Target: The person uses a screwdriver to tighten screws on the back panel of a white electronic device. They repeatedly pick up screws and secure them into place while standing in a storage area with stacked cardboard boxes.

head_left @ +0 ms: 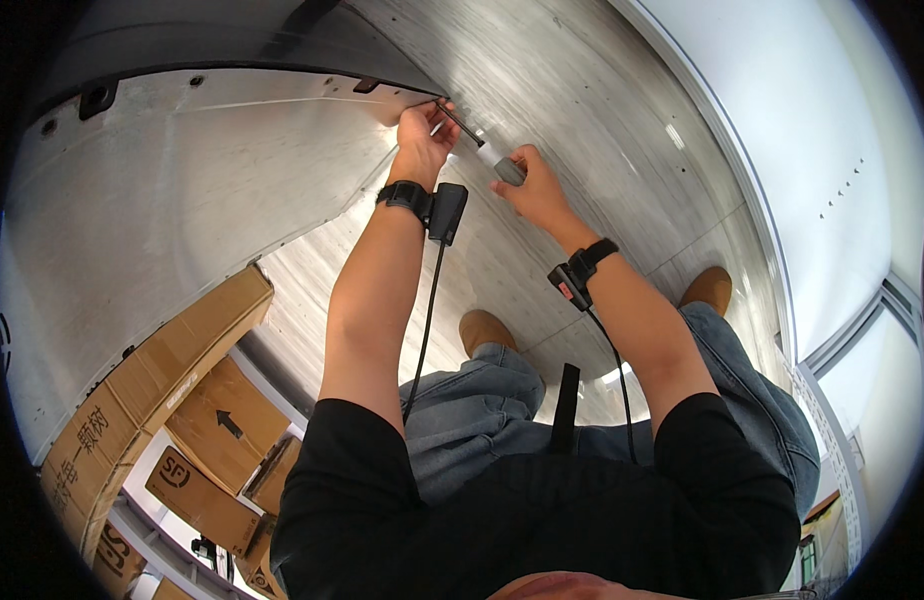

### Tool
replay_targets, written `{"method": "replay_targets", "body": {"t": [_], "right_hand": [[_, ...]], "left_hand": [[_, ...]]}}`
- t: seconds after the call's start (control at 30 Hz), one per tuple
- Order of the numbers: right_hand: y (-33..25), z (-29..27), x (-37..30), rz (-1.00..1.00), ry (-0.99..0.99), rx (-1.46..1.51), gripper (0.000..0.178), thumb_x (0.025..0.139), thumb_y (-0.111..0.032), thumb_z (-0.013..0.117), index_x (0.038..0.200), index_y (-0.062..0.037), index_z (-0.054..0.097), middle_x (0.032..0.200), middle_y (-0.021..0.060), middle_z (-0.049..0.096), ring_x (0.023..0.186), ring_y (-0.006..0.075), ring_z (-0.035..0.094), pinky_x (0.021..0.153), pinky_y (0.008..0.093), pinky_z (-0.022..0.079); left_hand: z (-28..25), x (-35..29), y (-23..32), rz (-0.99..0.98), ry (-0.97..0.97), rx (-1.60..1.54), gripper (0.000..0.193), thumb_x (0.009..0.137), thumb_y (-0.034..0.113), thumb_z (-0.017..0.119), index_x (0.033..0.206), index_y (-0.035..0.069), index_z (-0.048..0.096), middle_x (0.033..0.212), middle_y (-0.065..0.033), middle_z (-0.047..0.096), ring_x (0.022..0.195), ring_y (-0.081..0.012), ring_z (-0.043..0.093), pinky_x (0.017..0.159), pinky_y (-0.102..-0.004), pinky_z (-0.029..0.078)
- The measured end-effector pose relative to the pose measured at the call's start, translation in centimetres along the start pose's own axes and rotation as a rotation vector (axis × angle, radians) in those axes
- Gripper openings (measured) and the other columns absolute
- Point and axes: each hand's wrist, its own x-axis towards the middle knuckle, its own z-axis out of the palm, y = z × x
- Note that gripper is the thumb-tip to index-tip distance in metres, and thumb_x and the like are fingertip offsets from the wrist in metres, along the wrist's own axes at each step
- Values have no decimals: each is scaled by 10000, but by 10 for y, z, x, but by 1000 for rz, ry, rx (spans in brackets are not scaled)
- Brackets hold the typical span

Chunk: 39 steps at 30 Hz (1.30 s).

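Right hand: fingers pinching the handle of the screwdriver, its shaft reaching the metal panel's corner. Left hand beside the tip; its grip cannot be determined. Step, by judgement: seating or turning; next move calls for steady alignment.

workshop-like room | screwdriver | metal panel | stacked cardboard boxes

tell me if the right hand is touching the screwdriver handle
Touching. The head view shows the right hand gripping the grey part of the screwdriver handle between thumb and fingers.
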Motion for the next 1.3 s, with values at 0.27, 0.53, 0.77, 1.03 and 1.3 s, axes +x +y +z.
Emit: {"method": "replay_targets", "body": {"t": [0.27, 0.53, 0.77, 1.03, 1.3], "right_hand": [[3, 4, 5, 214, 68, 284, 535, 776, -275, 726, 1183, -23, 486, 928, 170, 608, 841, 286, 616, 734, 380, 467], [-32, -12, -8, 201, -100, 247, 541, 780, -266, 716, 1211, -7, 516, 885, 115, 587, 698, 163, 588, 574, 304, 466], [-13, 1, -6, 142, -46, 310, 488, 753, -203, 745, 1156, -17, 543, 898, 114, 592, 745, 204, 594, 640, 314, 473], [-16, -1, -5, 12, -35, 99, 470, 735, -168, 762, 1084, -63, 465, 984, 162, 598, 890, 282, 591, 784, 384, 459], [-6, 6, -9, 35, -34, 202, 462, 752, -165, 758, 1093, -71, 460, 948, 144, 613, 796, 232, 610, 679, 349, 473]], "left_hand": [[2, 2, -1, -2, -16, -21, 183, 911, 152, 426, 874, 76, 588, 838, -50, 609, 735, -181, 494, 679, -324, 472], [-1, 2, -1, -4, 5, 4, 230, 924, 174, 405, 904, 58, 602, 872, -62, 605, 790, -189, 516, 692, -314, 472], [-2, 2, -1, 5, -34, -22, 218, 930, 160, 395, 916, 61, 588, 858, -58, 614, 762, -197, 547, 675, -309, 453], [4, -1, -7, 26, -27, -63, 198, 936, 166, 402, 899, 76, 575, 840, -46, 616, 748, -189, 553, 673, -302, 426], [0, 0, -7, -12, -70, -22, 160, 937, 163, 433, 927, 102, 581, 834, -40, 602, 748, -187, 560, 668, -308, 419]]}}
